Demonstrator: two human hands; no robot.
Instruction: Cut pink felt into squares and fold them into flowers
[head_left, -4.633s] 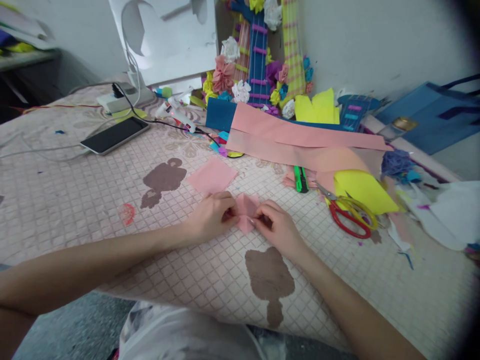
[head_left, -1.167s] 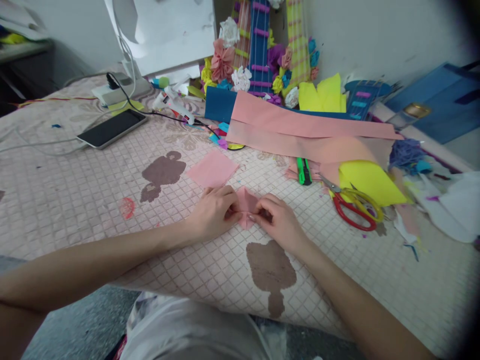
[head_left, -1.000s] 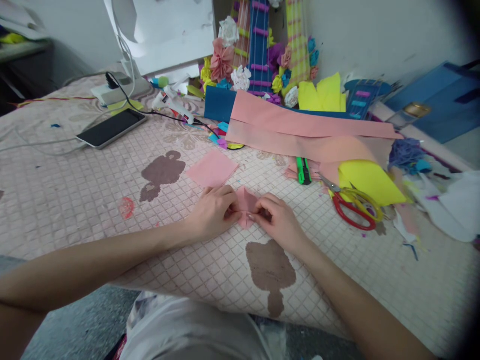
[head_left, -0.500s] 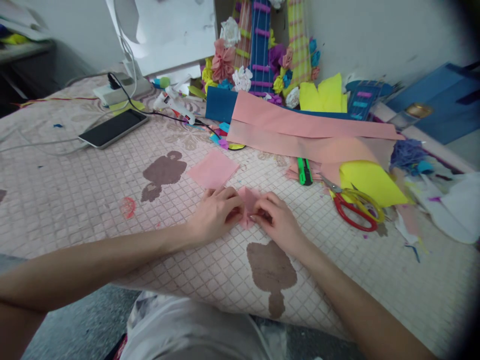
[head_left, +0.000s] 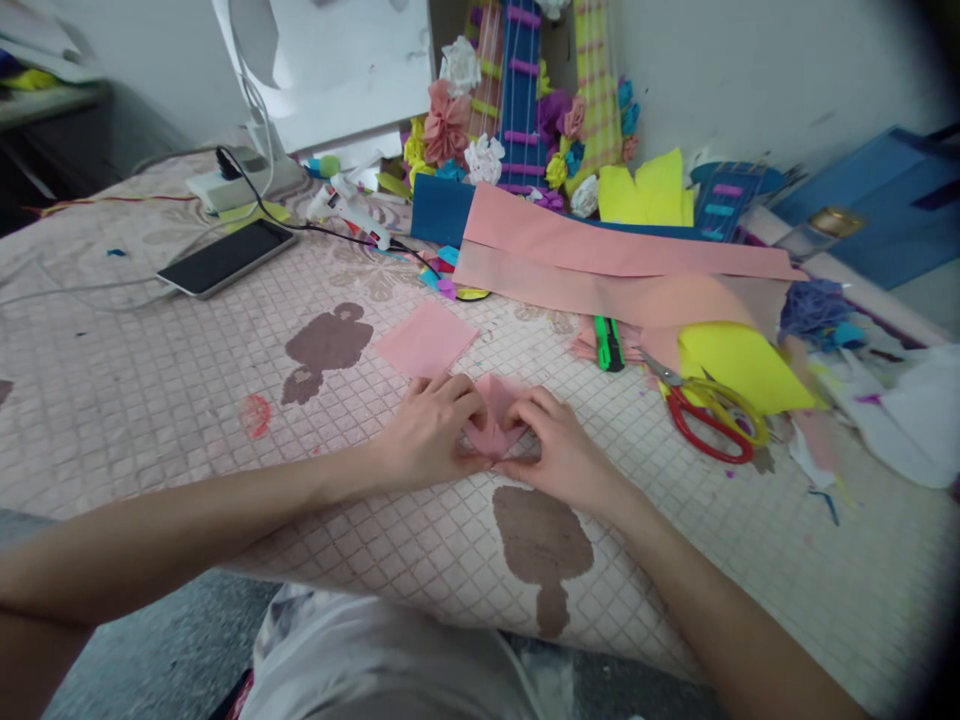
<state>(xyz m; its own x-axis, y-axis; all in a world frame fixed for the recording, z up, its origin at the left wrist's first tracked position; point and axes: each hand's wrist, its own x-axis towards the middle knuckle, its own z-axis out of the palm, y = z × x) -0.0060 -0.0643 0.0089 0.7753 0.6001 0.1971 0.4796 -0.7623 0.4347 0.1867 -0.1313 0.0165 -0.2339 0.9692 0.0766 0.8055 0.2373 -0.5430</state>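
Observation:
A small folded piece of pink paper [head_left: 493, 432] lies on the patterned tablecloth, between my two hands. My left hand [head_left: 439, 425] has its fingers curled onto the paper's left side, thumb at the near edge. Opposite it, my right hand [head_left: 556, 440] bends its fingers over the right side, and its thumb tip almost meets the left thumb at the bottom corner. Parts of the paper are covered by the fingers. Just beyond my left hand rests a flat pink paper square [head_left: 427, 338].
To the right are red-and-yellow scissors [head_left: 712, 420], a green cutter [head_left: 609, 343] and yellow paper [head_left: 742, 365]. Long pink paper strips [head_left: 622, 245] lie further back. A white glue gun [head_left: 352, 210], a phone [head_left: 227, 257] and a power strip [head_left: 244, 183] are at the back left.
Both thumbs have come down to the near corner of the folded paper, and my fingers have spread to its sides. More of its folded face shows. Everything else stays put.

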